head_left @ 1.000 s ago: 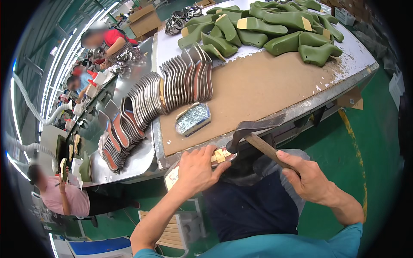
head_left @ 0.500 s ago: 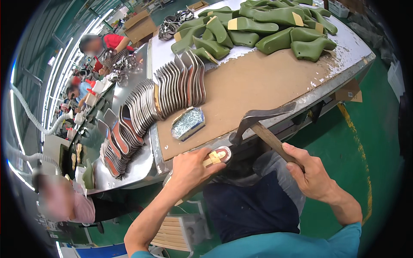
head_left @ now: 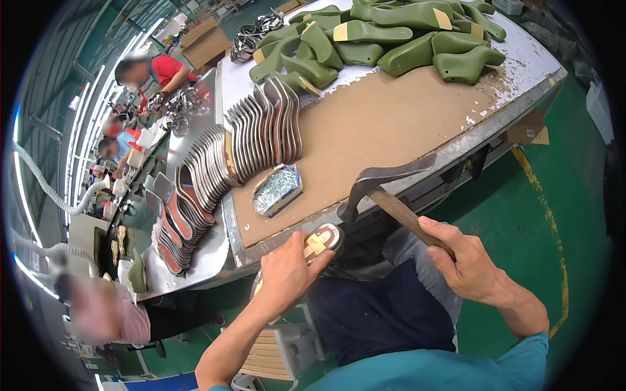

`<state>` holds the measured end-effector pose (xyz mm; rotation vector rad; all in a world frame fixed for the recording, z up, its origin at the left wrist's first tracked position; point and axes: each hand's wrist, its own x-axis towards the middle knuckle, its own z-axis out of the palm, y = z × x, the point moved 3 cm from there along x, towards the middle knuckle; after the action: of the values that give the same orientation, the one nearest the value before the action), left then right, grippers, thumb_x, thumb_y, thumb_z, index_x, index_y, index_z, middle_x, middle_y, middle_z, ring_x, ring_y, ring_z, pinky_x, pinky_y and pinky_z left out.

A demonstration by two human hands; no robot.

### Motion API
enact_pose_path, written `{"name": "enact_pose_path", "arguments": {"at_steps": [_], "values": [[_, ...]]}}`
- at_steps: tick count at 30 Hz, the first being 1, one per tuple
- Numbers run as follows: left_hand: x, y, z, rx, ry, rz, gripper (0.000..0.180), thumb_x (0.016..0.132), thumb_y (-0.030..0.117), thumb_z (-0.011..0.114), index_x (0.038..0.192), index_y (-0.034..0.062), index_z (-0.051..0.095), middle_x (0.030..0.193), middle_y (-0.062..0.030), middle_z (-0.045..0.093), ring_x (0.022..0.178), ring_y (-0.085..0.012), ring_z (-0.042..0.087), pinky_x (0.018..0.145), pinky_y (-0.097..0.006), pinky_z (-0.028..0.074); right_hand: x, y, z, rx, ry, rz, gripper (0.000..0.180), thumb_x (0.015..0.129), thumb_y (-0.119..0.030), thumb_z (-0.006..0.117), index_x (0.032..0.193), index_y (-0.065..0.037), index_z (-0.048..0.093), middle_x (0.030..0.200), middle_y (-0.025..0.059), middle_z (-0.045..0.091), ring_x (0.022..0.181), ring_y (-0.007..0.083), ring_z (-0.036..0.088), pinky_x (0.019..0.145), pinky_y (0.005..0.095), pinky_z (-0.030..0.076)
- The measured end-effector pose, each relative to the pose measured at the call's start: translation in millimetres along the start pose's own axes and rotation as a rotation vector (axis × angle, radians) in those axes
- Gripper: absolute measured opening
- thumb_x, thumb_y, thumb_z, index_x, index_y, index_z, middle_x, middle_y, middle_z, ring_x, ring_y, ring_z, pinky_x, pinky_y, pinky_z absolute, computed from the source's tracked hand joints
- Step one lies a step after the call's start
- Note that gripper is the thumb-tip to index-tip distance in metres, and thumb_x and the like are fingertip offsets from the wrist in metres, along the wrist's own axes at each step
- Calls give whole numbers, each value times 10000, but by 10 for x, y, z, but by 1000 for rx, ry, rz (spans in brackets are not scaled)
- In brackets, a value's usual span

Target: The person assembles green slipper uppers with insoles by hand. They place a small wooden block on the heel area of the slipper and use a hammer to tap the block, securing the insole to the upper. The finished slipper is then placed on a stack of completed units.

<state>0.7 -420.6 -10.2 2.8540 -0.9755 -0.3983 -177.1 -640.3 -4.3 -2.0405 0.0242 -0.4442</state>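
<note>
My left hand (head_left: pixel 285 275) is wrapped round a shoe last, just off the table's near edge. An insole (head_left: pixel 319 242) with a yellow patch and reddish-brown end lies on the last's upturned bottom, and my palm hides much of it. On the right, my right hand (head_left: pixel 464 262) grips the wooden handle of a hammer (head_left: pixel 407 214). Its long curved dark head hangs over the table edge, apart from the last. Closest on the table is an opened small box (head_left: pixel 278 191) full of small silvery nails.
A long row of curved insoles (head_left: pixel 212 163) stands on edge at the left. Green shoe lasts (head_left: pixel 383 32) are heaped at the table's back. Brown cardboard (head_left: pixel 365 124) covers the tabletop. Co-workers sit or stand to the left, and a slatted chair (head_left: pixel 264 355) stands below.
The view has turned slightly, so the table's contents sit a little farther left. My left hand with the last is slightly lower in the picture. Both hands keep their holds.
</note>
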Motion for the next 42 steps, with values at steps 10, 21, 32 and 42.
{"name": "enact_pose_path", "arguments": {"at_steps": [10, 21, 32, 42], "values": [[-13, 19, 58, -15, 34, 36, 585, 828, 511, 631, 1094, 5, 505, 849, -201, 669, 804, -373, 654, 684, -470, 489, 92, -73, 54, -13, -72, 1, 432, 881, -1, 575, 1301, -11, 475, 1201, 188, 601, 972, 344, 640, 820, 360, 539], [-58, -30, 202, 137, 135, 169, 578, 655, 356, 802, 954, -14, 473, 863, -178, 586, 757, -352, 623, 652, -429, 487, 390, -468, -93, 53, 243, -373, 442, 871, 3, 592, 1291, 44, 459, 1147, 238, 613, 1037, 306, 638, 899, 330, 493], [-72, -66, 249, 138, 205, 197, 538, 655, 339, 794, 924, 4, 470, 809, -159, 559, 743, -332, 613, 639, -430, 480, 667, -762, -69, -378, 164, -427, 430, 892, 31, 543, 1308, 16, 435, 1132, 191, 630, 981, 296, 657, 854, 333, 511], [352, -426, -10, -328, 306, 92, 403, 827, 293, 677, 1089, -6, 609, 983, -179, 630, 893, -352, 624, 764, -436, 491, 336, -148, -88, -153, 84, 29, 449, 914, 7, 524, 1351, -8, 422, 1094, 159, 604, 816, 158, 583, 725, 277, 461]]}}
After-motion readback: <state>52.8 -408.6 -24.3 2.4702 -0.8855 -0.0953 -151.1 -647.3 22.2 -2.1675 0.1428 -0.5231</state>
